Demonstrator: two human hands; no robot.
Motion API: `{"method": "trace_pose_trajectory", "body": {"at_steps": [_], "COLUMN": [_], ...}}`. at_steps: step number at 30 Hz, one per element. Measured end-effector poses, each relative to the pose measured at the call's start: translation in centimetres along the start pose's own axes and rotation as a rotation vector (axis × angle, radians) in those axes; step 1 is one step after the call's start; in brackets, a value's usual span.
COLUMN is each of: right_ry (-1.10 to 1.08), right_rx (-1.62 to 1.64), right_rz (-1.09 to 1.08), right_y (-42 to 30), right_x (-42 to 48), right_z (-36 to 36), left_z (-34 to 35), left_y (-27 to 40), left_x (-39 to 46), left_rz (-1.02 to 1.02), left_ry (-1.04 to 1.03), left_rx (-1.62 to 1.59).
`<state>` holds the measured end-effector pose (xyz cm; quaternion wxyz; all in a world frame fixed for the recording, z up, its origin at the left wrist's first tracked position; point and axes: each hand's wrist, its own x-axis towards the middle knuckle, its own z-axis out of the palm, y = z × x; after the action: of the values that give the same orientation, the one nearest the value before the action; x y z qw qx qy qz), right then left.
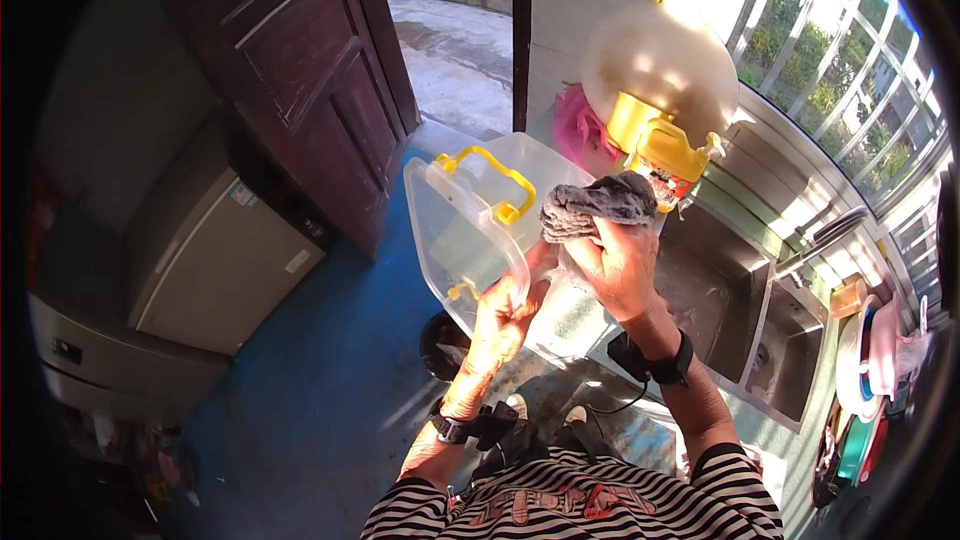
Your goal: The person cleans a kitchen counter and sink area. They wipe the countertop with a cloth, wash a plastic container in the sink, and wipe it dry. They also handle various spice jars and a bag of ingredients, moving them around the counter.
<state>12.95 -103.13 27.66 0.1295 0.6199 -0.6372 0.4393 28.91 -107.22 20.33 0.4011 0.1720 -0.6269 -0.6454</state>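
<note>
My left hand (508, 311) grips the near rim of a clear plastic storage box (480, 240), its thumb and fingers on either side of the wall. The box is tilted, and a yellow plastic handle (517, 178) stands out from it. Bunched in my right hand (619, 270) is a grey cloth (598, 206), held at the right side of the box. Whether the cloth touches the wall there is hard to tell. Part of the right-hand fingers is hidden by the cloth.
Right of the box lies a stainless-steel double sink (709, 292) with a faucet (821, 240). A yellow jug (664, 154) and a pink plastic bag (581, 127) stand behind. Several basins (862, 367) lean at far right. A black bucket (442, 349) sits below; a door (315, 67) stands ajar.
</note>
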Motion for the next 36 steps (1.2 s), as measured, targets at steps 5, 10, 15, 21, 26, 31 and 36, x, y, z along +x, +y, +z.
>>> {"method": "trace_pose_trajectory", "body": {"at_steps": [5,10,15,21,26,31,36], "right_ry": [-0.319,-0.274,-0.181,-0.132,0.045,0.138,-0.050], "right_rx": [-0.025,0.058,0.187,0.235,0.180,0.396,0.189], "right_rz": [0.268,0.342,0.517,0.576,0.471,0.763,0.528], "right_y": [5.9,9.6,9.7,6.1,6.5,9.4,7.6], "right_x": [3.7,2.0,-2.6,-7.4,-10.1,-7.2,-6.3], "right_z": [-3.9,-4.4,-4.4,-3.6,-2.4,-2.0,-1.6], "left_z": [1.4,2.3,3.1,4.8,5.9,3.6,-0.9], "left_y": [-1.6,-2.6,-2.0,-1.9,-1.8,-4.6,-3.4], "left_x": [0.3,2.3,3.8,4.5,4.6,2.7,1.1], "left_rz": [0.407,0.362,-0.016,-0.438,-0.398,-0.279,-0.439], "left_ry": [-0.230,-0.523,-0.774,-0.301,-0.416,-0.591,-0.629], "left_rx": [0.432,0.529,0.539,-0.307,-0.159,-0.220,-0.493]}}
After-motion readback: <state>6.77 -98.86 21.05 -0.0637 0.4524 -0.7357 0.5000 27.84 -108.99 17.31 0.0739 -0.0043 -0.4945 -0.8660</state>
